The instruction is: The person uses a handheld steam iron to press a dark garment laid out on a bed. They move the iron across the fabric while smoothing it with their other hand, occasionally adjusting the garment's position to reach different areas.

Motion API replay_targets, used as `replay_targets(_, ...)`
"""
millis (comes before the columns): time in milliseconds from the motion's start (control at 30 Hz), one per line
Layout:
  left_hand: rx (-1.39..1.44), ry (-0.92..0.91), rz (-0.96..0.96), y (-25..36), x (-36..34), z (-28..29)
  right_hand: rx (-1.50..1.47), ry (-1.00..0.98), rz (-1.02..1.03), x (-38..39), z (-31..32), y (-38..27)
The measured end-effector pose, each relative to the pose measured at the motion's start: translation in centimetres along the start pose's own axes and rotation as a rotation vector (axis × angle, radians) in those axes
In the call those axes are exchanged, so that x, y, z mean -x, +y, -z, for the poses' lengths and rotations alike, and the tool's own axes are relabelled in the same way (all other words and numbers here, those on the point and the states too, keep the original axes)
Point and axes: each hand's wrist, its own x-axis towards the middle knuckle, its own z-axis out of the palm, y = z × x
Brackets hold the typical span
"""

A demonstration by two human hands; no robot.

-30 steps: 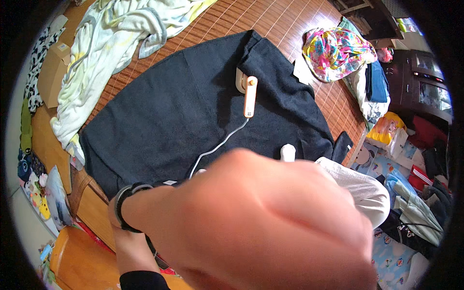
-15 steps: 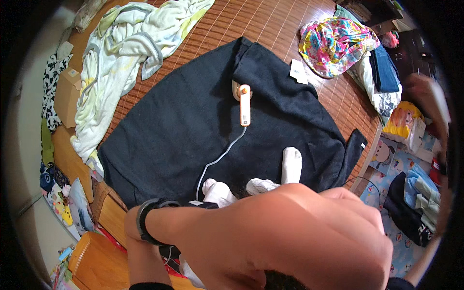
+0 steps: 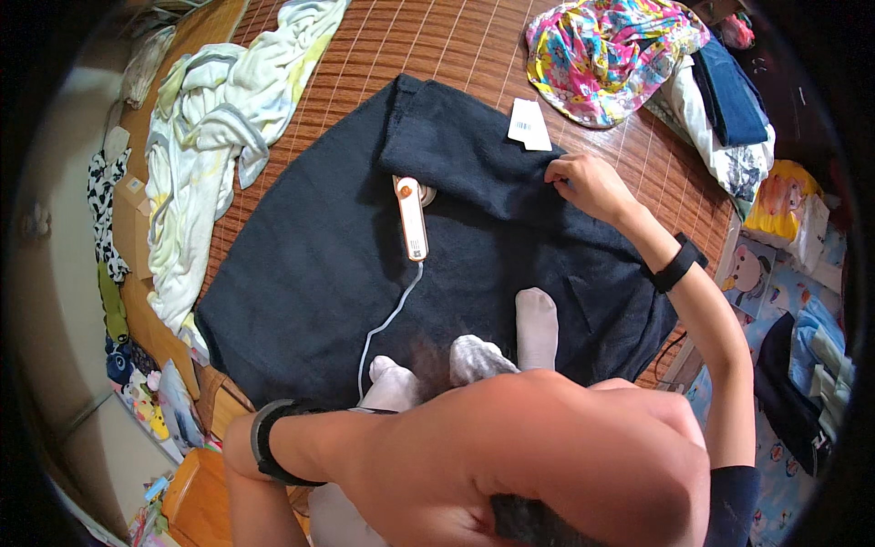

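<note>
Two bare hands share the view: the left hand [image 3: 583,447] looms close to the lens, bent at the wrist, and hides much of the lower middle — whether it grasps anything I cannot tell, since its fingertips are out of sight. Farther out, the right hand [image 3: 588,185] has its fingers drawn together at the upper right edge of a spread black garment [image 3: 310,246], though whether cloth is pinched between them is unclear. Just beyond those fingers a white tag [image 3: 530,126] lies at the garment's edge. Near the garment's middle is a white-and-orange handheld iron [image 3: 412,219], its head beside a folded-over flap; its pale cord [image 3: 387,324] curves down toward white socks [image 3: 537,330] that cover part of the cloth's near side, then vanishes behind the left arm. Brown, pale-lined matting [image 3: 365,55] surrounds the garment. A rumpled white-and-yellow blanket [image 3: 205,137] crowds the upper left, with a cardboard box [image 3: 134,223] beyond it. Upper right sit a bright floral cloth [image 3: 615,59] and dark blue jeans [image 3: 731,96] — below them, a yellow-and-white bag [image 3: 779,205] and heaped clothes [image 3: 807,369].
</note>
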Motion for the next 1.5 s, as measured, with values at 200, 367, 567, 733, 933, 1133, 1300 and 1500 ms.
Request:
replay_targets(200,-0.038,0.009,0.041,-1.3,-1.5,-0.3,-0.084,0.034,-0.007,-0.2,-1.5,1.1)
replay_targets(367,-0.068,0.015,0.06,-2.3,-2.7,-0.4,-0.093,0.02,0.003,-0.3,-1.8,1.2)
replay_targets(567,-0.104,0.021,0.076,-3.2,-3.8,-0.3,-0.109,0.001,0.008,-0.1,-2.0,1.6)
replay_targets(733,-0.12,0.011,0.094,-3.8,-4.6,0.0,-0.116,0.01,0.025,-0.4,-2.6,1.9)
replay_targets(933,-0.167,0.002,0.127,-3.9,-4.8,0.5,-0.106,0.044,0.045,-0.9,-3.9,2.7)
replay_targets(1133,-0.224,0.032,0.13,-4.1,-4.9,0.0,-0.134,-0.01,0.023,-1.5,-3.9,2.7)
replay_targets(1300,-0.288,0.063,0.112,-3.9,-5.3,-0.4,-0.381,0.022,-0.111,-2.0,-2.5,0.9)
replay_targets(1500,-0.336,0.08,0.133,-4.5,-5.7,-0.1,-0.366,0.328,-0.031,-4.8,-3.8,-2.2)
